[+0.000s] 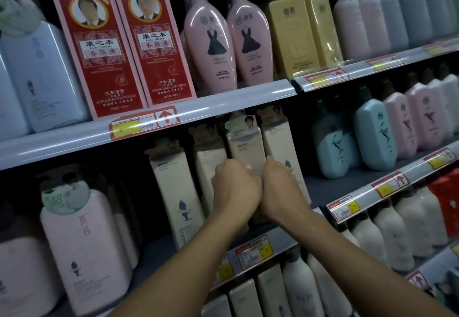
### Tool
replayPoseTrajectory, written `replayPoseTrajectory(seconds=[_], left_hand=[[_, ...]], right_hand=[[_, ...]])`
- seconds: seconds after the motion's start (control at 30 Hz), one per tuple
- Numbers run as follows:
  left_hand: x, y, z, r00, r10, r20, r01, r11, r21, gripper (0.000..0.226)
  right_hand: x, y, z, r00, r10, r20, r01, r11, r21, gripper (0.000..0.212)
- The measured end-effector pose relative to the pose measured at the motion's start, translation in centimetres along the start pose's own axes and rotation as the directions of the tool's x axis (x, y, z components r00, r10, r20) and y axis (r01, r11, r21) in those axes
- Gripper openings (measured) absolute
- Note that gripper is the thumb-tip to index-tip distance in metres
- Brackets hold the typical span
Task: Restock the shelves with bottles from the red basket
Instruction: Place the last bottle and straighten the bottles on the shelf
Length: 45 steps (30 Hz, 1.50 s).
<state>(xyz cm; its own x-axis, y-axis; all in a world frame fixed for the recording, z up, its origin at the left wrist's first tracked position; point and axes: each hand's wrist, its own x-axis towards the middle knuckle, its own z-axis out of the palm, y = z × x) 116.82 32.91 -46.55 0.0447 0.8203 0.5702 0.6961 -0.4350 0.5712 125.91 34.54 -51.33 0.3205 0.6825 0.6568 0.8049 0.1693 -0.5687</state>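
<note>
- While both hands reach into the middle shelf, the left hand [234, 185] and the right hand [280, 187] curl their grip around the lower part of a tall cream bottle [246, 147], one on either side of it, wrists nearly touching.
- Fingertips are hidden behind the bottle, so how far they wrap round it I cannot tell; the knuckles are bent and it looks clamped between the two hands.
- That bottle stands upright, its cap just under the shelf rail [223, 104] above the grip, and it sits between two like bottles: one just left of the grip [207, 152], one just right [280, 137].
- Further left of the grip stands another cream bottle with a dark figure on it [173, 192]; beyond that, a pink bottle [84, 244].
- Well to the right of the grip stand pale blue bottles [375, 133] on the same shelf.
- Above the grip, the upper shelf carries red boxes [96, 51] and pink bottles with a black dress print [211, 46].
- The red basket is not in view.
- Judging by this, the step in hand is seating one bottle into its row.
- Next would be to push it back until level with its neighbours, face forward, then let go without tipping the ones beside it.
</note>
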Motion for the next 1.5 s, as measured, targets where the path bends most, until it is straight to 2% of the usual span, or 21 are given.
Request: replayPoseTrajectory(seconds=[0.07,0.13,0.2,0.3,0.47,0.57,0.6,0.67,0.73,0.77,0.8,0.9,0.97,1.07,1.17,1.3,1.5], left_hand=[[0.2,0.1,0.2,1.0,0.009,-0.008,-0.009,1.0,0.021,0.021],[0.2,-0.2,0.3,1.0,0.001,-0.001,-0.001,1.0,0.02,0.016],[0.3,-0.9,0.5,1.0,-0.007,0.014,0.006,1.0,0.018,0.02],[0.3,-2.0,0.7,1.0,0.027,0.014,-0.027,1.0,-0.005,0.024],[-0.6,-3.6,0.5,0.986,0.141,-0.093,-0.151,0.983,-0.109,0.02],[-2.1,-4.4,-0.2,0.981,0.138,-0.139,-0.168,0.958,-0.231,0.02],[-2.6,-5.0,-0.6,0.977,0.131,-0.168,-0.172,0.949,-0.264,0.019],[-3.6,-6.7,-1.8,0.955,0.117,-0.273,-0.204,0.927,-0.316,0.014],[-3.9,-9.2,-3.0,0.901,0.082,-0.427,-0.232,0.921,-0.313,0.015],[-3.8,-10.5,-3.5,0.876,0.047,-0.48,-0.218,0.927,-0.306,0.02],[-3.8,-11.8,-3.9,0.867,0.006,-0.499,-0.181,0.935,-0.304,0.029],[-3.8,-14.1,-3.9,0.917,-0.124,-0.378,0.007,0.955,-0.296,0.063],[-4.0,-14.5,-3.4,0.946,-0.123,-0.299,0.033,0.956,-0.29,0.074],[-4.2,-14.4,-2.4,0.968,-0.054,-0.244,-0.014,0.963,-0.268,0.074],[-4.1,-14.5,-2.3,0.967,-0.079,-0.243,0.005,0.957,-0.291,0.076],[-4.0,-14.6,-2.4,0.966,-0.084,-0.246,0.001,0.947,-0.321,0.077],[-4.3,-14.6,-2.3,0.967,-0.073,-0.244,-0.012,0.944,-0.33,0.073]], right_hand=[[0.0,-0.1,0.0,0.998,-0.034,-0.043,0.038,0.995,0.088,0.051],[0.0,0.1,0.3,0.998,-0.045,-0.054,0.051,0.993,0.108,0.052],[0.3,0.4,0.8,0.996,-0.051,-0.076,0.057,0.995,0.08,0.052],[0.8,0.5,1.4,0.996,-0.047,-0.075,0.046,0.999,-0.017,0.073],[0.6,0.4,1.6,0.994,-0.071,-0.084,0.071,0.997,-0.012,0.086],[0.1,0.6,1.8,0.996,-0.05,-0.078,0.053,0.998,0.037,0.089],[-0.6,0.7,1.8,0.994,-0.052,-0.1,0.055,0.998,0.025,0.088],[-2.5,1.2,1.6,0.964,-0.093,-0.249,0.106,0.994,0.041,0.075],[-5.0,1.6,1.4,0.865,-0.179,-0.468,0.229,0.972,0.05,0.048],[-6.0,1.8,1.5,0.817,-0.205,-0.54,0.267,0.963,0.038,0.037],[-6.6,1.9,1.7,0.803,-0.21,-0.558,0.278,0.96,0.038,0.033],[-6.8,1.9,3.5,0.894,-0.168,-0.415,0.212,0.975,0.063,0.043],[-6.7,0.9,4.6,0.927,-0.188,-0.324,0.221,0.973,0.069,0.048],[-6.7,-0.4,6.1,0.938,-0.281,-0.204,0.296,0.954,0.047,0.053],[-6.2,-0.9,7.2,0.971,-0.218,-0.099,0.229,0.965,0.127,0.063],[-6.3,-1.5,8.1,0.977,-0.195,-0.084,0.208,0.958,0.198,0.065],[-6.9,-1.9,8.5,0.981,-0.175,-0.079,0.187,0.96,0.207,0.067]])
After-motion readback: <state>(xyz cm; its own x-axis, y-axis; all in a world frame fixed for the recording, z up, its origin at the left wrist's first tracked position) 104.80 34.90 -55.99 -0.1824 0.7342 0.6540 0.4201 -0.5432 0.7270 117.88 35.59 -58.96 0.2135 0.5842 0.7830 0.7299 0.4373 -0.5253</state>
